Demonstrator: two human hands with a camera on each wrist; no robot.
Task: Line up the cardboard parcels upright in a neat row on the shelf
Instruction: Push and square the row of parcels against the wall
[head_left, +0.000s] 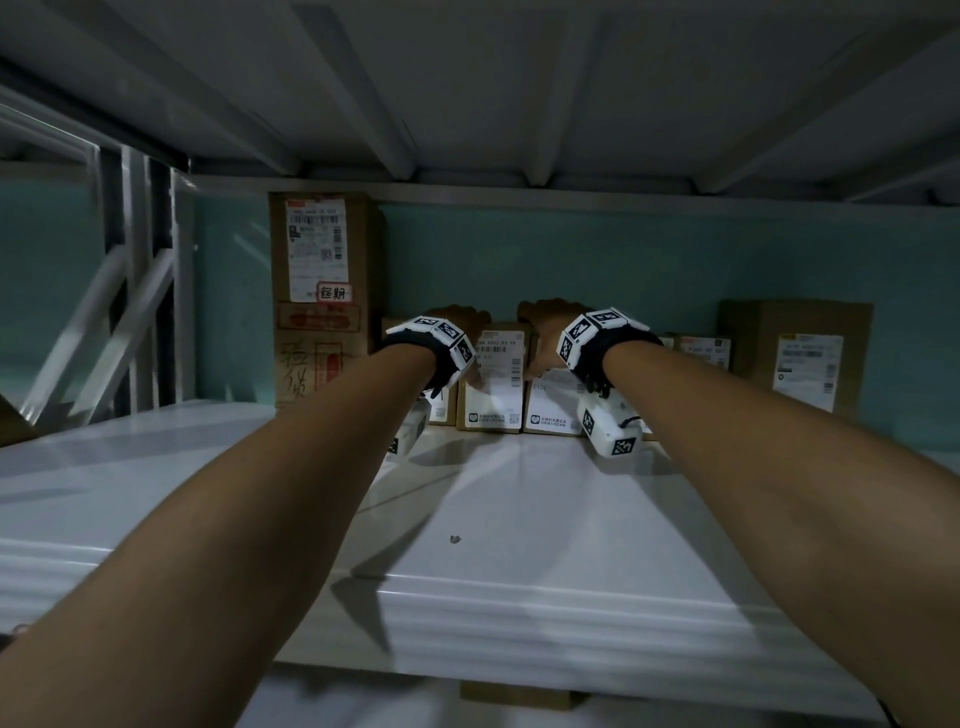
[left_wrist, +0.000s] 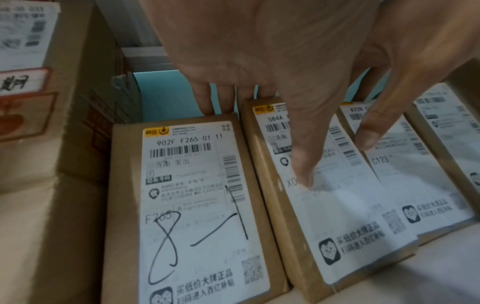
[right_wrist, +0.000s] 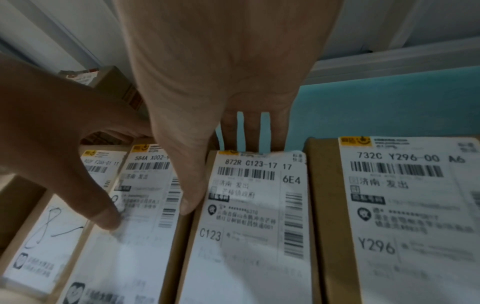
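Judged the job well along — found four slim cardboard parcels already standing upright, side by side, at the back of the shelf (head_left: 519, 519), right under the hands. Counted them from the left hand's outer side across: the 902F parcel (left_wrist: 197, 205), the 584A parcel (left_wrist: 345, 216), the 872R parcel (right_wrist: 246, 226), then the 732C parcel (right_wrist: 402, 226) just past the right hand. Noted the 584A parcel seeming to sit a little askew between its neighbours, lower edge forward, not yet squared up. Saw the left hand (left_wrist: 259, 51) with fingers hooked over the top edges of the 902F and 584A parcels and thumb pressed on the 584A label, pinching that parcel. Saw the right hand (right_wrist: 221, 61) gripping the 872R parcel likewise, fingers down behind its top, thumb on its front left edge. Reckoned the remainder small — straightening the 584A parcel, closing gaps, perhaps drawing in the rest. Spotted a tall box (head_left: 322, 291) upright just outside the left hand and a larger box (head_left: 795, 353) well beyond the right hand, apart from the row. Found every parcel sealed; could not tell any contents
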